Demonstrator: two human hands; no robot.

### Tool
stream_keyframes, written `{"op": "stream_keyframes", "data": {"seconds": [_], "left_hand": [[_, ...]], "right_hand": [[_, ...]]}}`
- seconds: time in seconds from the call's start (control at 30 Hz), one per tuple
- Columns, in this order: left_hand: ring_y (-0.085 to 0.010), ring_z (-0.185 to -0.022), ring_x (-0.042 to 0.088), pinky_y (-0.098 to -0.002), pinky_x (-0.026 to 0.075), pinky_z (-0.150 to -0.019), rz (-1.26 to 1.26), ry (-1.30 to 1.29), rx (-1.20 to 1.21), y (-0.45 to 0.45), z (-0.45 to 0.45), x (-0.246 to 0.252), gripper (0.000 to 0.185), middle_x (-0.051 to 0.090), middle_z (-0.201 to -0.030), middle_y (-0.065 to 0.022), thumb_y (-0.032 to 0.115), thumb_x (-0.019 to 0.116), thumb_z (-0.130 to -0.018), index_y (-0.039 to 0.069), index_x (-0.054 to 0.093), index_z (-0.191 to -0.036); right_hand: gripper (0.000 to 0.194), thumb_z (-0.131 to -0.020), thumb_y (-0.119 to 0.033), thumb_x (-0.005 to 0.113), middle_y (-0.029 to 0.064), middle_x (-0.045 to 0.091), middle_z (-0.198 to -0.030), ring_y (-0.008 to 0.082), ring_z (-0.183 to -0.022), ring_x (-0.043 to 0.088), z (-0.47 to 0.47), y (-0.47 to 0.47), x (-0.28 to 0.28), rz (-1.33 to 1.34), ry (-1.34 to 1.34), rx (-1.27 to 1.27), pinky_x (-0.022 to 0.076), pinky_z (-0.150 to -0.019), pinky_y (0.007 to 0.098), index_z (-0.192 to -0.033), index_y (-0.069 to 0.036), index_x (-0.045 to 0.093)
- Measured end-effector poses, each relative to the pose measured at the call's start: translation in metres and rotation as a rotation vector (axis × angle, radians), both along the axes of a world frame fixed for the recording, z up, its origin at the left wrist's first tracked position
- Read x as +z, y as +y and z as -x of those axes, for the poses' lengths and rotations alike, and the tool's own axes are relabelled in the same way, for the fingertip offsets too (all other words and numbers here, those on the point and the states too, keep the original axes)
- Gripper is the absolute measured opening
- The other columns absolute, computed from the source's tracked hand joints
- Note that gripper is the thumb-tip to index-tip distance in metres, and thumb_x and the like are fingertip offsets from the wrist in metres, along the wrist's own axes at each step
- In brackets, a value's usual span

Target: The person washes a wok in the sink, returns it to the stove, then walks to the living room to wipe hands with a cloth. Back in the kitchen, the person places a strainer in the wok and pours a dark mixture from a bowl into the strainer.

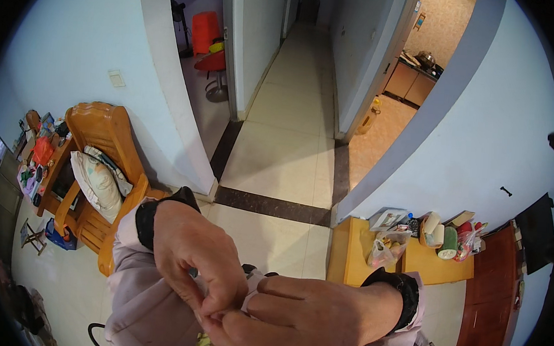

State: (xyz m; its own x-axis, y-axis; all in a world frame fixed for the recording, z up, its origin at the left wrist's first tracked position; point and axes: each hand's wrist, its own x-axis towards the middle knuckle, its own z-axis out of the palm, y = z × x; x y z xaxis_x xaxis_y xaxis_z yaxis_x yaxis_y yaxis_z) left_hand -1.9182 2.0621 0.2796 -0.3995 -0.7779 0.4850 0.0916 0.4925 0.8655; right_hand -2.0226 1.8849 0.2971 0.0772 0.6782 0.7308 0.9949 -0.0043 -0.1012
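Note:
My left hand (pixel 198 254) and my right hand (pixel 301 317) meet low in the middle of the head view, with fingertips touching. Both have bent fingers, thumb and fingertips pinched close together. Something small and pale may lie between the fingertips, but the fingers hide most of it. Black bands circle both wrists. Below the hands are my legs in pale pinkish trousers (pixel 147 317), and a small yellow-green object (pixel 205 345) shows between them, partly covered.
At left stands a wooden armchair (pixel 106 129) with a pillow (pixel 98 186), beside a cluttered wooden table. At right, a yellow wooden cabinet (pixel 435 266) bears plastic bags, a basket and a green roll. A tiled hallway (pixel 291 102) runs ahead between doorways.

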Motion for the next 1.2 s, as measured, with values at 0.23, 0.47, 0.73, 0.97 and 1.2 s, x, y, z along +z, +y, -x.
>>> {"op": "stream_keyframes", "data": {"seconds": [0.23, 0.47, 0.73, 0.97, 1.2], "left_hand": [[-0.0205, -0.079, 0.064, -0.0289, 0.049, -0.066, -0.103, 0.067, 0.118, -0.011, -0.021, -0.009, 0.013, 0.068, -0.091, -0.0099, 0.0, 0.068, -0.083, 0.0, 0.064, -0.095], [-0.0101, -0.074, 0.061, -0.0243, 0.051, -0.067, -0.235, -0.049, 1.1, -0.036, -0.172, -0.031, 0.01, 0.066, -0.083, -0.0051, 0.011, 0.06, -0.091, 0.003, 0.062, -0.095], [-0.0101, -0.055, 0.053, -0.0237, 0.043, -0.052, -0.425, 0.516, 1.643, -0.013, -0.292, -0.25, 0.02, 0.062, -0.07, -0.0042, 0.022, 0.063, -0.086, 0.007, 0.061, -0.073], [-0.0208, -0.077, 0.067, -0.0407, 0.051, -0.065, -1.481, -1.533, 0.85, 0.085, -0.304, -0.536, 0.019, 0.07, -0.083, -0.0015, 0.024, 0.051, -0.09, 0.019, 0.069, -0.094], [-0.0259, -0.083, 0.067, -0.0403, 0.051, -0.07, -1.509, -1.219, 1.529, 0.031, -0.492, -0.528, 0.021, 0.069, -0.095, -0.0097, 0.02, 0.053, -0.085, 0.009, 0.069, -0.092]], "right_hand": [[0.034, -0.083, -0.022, 0.064, 0.0128, 0.055, -0.082, 0.0219, -0.078, 0.058, 0.001, -0.025, -0.003, 0.008, 0.145, -0.07, 0.0467, -0.059, 0.0306, -0.107, 0.0, 0.06], [0.036, -0.087, -0.021, 0.065, 0.0129, 0.058, -0.085, 0.0227, -0.071, 0.059, -0.037, -0.089, -0.085, -0.114, 0.602, -0.342, 0.0489, -0.06, 0.0335, -0.112, 0.003, 0.057], [0.025, -0.088, -0.018, 0.065, 0.0128, 0.065, -0.093, 0.019, -0.079, 0.062, -0.14, -0.146, -0.29, -0.384, 0.947, -0.844, 0.0495, -0.07, 0.0281, -0.108, -0.003, 0.063], [0.028, -0.09, -0.019, 0.058, 0.0191, 0.066, -0.106, 0.0299, -0.099, 0.063, -0.134, -0.235, -0.496, -0.171, 1.332, -1.235, 0.0492, -0.085, 0.0378, -0.107, 0.002, 0.064], [0.029, -0.087, -0.022, 0.056, 0.0218, 0.066, -0.098, 0.0368, -0.093, 0.063, -0.188, -0.271, -0.582, -0.096, 1.491, -1.462, 0.0499, -0.082, 0.0427, -0.104, 0.001, 0.064]]}}
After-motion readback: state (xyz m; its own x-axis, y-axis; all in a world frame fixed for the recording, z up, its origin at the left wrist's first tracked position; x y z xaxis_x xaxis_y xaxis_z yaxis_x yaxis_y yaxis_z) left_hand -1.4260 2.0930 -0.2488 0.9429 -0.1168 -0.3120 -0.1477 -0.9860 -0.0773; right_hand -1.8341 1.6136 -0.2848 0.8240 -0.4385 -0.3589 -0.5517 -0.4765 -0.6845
